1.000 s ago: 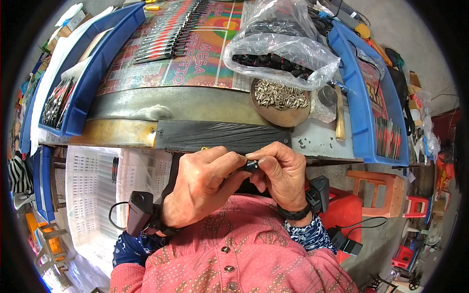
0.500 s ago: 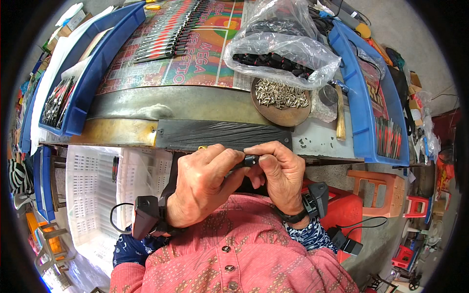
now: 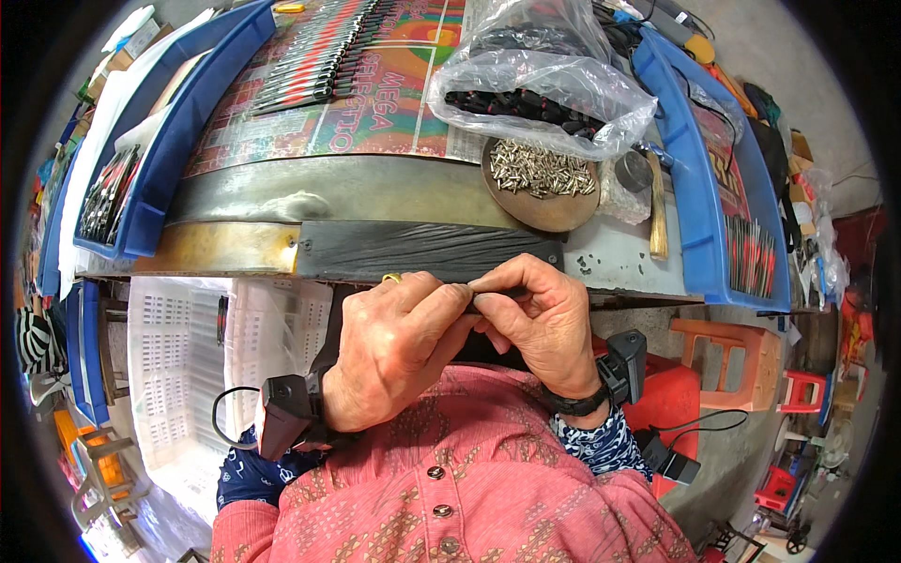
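Note:
My left hand (image 3: 387,340) and my right hand (image 3: 540,314) meet fingertip to fingertip in front of the bench edge. Between them is a small black piece (image 3: 476,302), mostly covered by my fingers, so its kind does not show. The left fingers curl around it, while the right thumb and index finger pinch at its side. Just beyond my right hand, a round brown dish (image 3: 554,218) holds a heap of small silvery metal pins (image 3: 542,171). Behind that dish lies an open clear plastic bag (image 3: 610,108) of black parts (image 3: 526,108).
Slim black-and-red tools (image 3: 314,70) lie in a row on a printed sheet (image 3: 375,131). Blue bins (image 3: 178,141) (image 3: 690,188) flank the bench, both with similar pieces. A brush (image 3: 657,220) lies right of the dish. Below left stands a white crate (image 3: 178,375); an orange stool (image 3: 751,366) is right.
My right thumb and index finger have shifted over the black piece, whose round end showed between my hands before. My right hand has moved slightly upward. The view has shifted a little.

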A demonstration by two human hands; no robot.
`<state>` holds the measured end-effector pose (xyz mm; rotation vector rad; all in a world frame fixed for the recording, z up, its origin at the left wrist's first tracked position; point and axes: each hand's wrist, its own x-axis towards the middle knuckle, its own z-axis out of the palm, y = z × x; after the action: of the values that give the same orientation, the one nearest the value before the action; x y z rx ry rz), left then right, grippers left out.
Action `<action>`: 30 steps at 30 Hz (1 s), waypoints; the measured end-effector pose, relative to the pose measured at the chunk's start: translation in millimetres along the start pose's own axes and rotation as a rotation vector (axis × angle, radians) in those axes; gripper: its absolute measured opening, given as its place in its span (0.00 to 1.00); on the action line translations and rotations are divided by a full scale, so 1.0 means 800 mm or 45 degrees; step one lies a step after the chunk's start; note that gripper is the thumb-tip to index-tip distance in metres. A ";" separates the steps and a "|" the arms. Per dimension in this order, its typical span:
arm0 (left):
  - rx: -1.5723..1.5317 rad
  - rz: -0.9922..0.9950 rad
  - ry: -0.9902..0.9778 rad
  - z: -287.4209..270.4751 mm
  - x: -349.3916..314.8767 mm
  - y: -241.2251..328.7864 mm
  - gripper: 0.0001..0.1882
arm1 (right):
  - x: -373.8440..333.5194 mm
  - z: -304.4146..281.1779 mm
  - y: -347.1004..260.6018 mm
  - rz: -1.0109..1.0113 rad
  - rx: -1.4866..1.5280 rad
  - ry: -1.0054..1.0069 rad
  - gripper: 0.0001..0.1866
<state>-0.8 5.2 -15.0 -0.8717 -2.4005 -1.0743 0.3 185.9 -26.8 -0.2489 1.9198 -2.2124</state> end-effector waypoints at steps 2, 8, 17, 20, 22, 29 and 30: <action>0.006 -0.008 0.006 0.001 0.000 0.001 0.09 | -0.001 -0.001 0.001 0.012 0.006 0.006 0.05; -0.025 -0.059 -0.025 -0.004 0.000 0.000 0.09 | -0.003 -0.004 0.001 0.027 0.161 -0.016 0.06; 0.005 -0.016 0.000 0.004 -0.005 -0.002 0.10 | -0.003 0.004 0.002 -0.025 -0.055 0.064 0.04; 0.025 0.002 0.014 0.004 -0.006 -0.001 0.11 | -0.001 0.002 -0.001 -0.007 -0.059 0.038 0.03; 0.030 -0.001 0.000 0.003 -0.007 -0.001 0.12 | -0.001 0.000 -0.003 0.037 -0.065 0.020 0.02; -0.033 -0.045 -0.004 0.005 -0.001 0.000 0.10 | -0.007 0.014 0.006 -0.125 -0.084 0.197 0.04; -0.046 -0.072 -0.015 0.003 -0.001 0.001 0.10 | -0.007 0.010 0.005 -0.107 -0.051 0.158 0.05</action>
<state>0.1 7.0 -16.8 -0.8283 -2.4358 -1.1405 7.7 179.5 -29.9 -0.2071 2.0551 -2.2947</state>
